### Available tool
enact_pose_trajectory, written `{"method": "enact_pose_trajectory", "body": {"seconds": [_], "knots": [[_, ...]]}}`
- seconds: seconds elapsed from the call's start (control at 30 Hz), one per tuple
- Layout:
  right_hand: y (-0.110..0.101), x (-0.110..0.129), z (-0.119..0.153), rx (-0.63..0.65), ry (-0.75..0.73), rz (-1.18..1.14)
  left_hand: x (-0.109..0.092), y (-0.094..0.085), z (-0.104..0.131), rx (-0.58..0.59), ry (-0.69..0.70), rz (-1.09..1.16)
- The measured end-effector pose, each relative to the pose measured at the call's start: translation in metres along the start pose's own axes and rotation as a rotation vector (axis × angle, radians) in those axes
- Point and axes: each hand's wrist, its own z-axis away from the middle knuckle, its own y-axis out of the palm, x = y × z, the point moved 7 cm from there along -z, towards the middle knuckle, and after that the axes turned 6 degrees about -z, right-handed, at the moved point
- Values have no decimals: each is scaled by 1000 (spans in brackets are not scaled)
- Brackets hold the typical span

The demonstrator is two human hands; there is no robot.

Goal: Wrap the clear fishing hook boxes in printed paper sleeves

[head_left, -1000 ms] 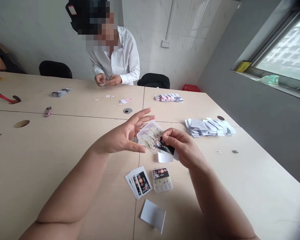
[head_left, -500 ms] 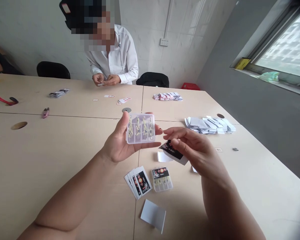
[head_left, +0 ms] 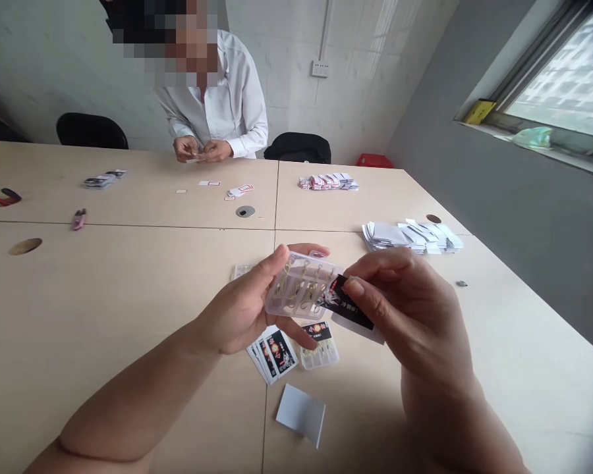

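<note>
My left hand (head_left: 250, 306) holds a clear plastic case (head_left: 296, 289) with hooks and pale cord in its compartments, tilted, thumb on its upper left edge. In my right hand (head_left: 405, 303) a black and white printed card (head_left: 350, 306) is pinched between thumb and fingers; its left end overlaps the case's right side. Below lie a fan of printed cards (head_left: 277, 355) and a second clear case (head_left: 320, 355) with a black label, partly behind my left fingers. Nearer me is a folded white card (head_left: 300, 411). Another clear case (head_left: 241, 270) shows partly behind my left hand.
Stacks of white cards (head_left: 410, 237) lie at the right, red-edged cards (head_left: 329, 182) farther back. Across the table (head_left: 128, 296) a person in a white shirt (head_left: 237, 99) handles something small. Pink clippers (head_left: 80, 219), a red-handled tool (head_left: 0, 197) and packs (head_left: 105, 178) are at the left.
The case in my left hand has moved right and down and is now tilted. My right hand has brought the card up against it. The whole view has shifted slightly.
</note>
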Motion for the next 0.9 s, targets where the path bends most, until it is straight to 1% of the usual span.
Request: {"method": "enact_pose_trajectory", "body": {"seconds": [0.13,0.23,0.3,0.47,0.53,0.7,0.9], "knots": [[3,6,3,64,-89,194,1,1,3,-18,-11,-63],[7,12,5,107,-134,259,0,5,6,8,6,-66],[8,14,6,123,-135,294,0,8,8,27,16,-56],[7,21,8,132,-140,348,-1,16,12,108,16,7],[6,23,8,131,-148,357,-1,16,14,122,5,18],[7,27,9,108,-167,374,-1,15,15,121,4,-37],[10,23,10,87,-171,431,3,14,14,102,-16,-86]]}}
